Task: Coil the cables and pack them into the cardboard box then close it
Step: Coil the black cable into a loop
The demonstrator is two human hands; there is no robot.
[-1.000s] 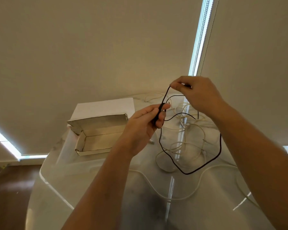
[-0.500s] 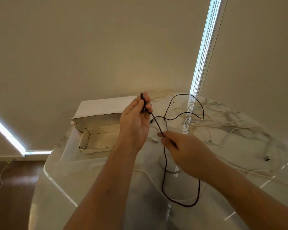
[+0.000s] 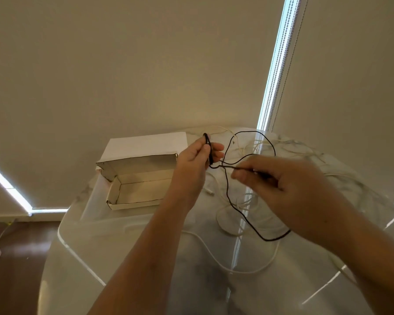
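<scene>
Since half a second ago the right hand (image 3: 280, 189) has risen and closed in toward the left, carrying its stretch of black cable (image 3: 228, 192) up to meet the small coil already started. On that hand the fingers (image 3: 241, 176) are curled and pinched on the cord, apparently to feed the next turn across. The left hand (image 3: 196, 164) grips the tight dark loop between thumb and fingers, held upright so fresh turns can be laid onto it without the coil springing apart. From the two grips the black cable arcs up in a wide loop toward the far edge of the table (image 3: 146, 246), then drops in a long hanging bight below the right wrist; a good deal of it is still slack, so I judge the coiling only just begun. Beneath and beyond the hands, white cables (image 3: 243, 205) lie tangled and uncoiled across the glossy surface, one trailing toward the near edge. To the left stands the cardboard box (image 3: 137, 194), well apart from the right hand and just beside the left forearm, its lid tipped back against the wall and nothing showing in the visible part of its interior, within easy reach for dropping in each finished coil.
</scene>
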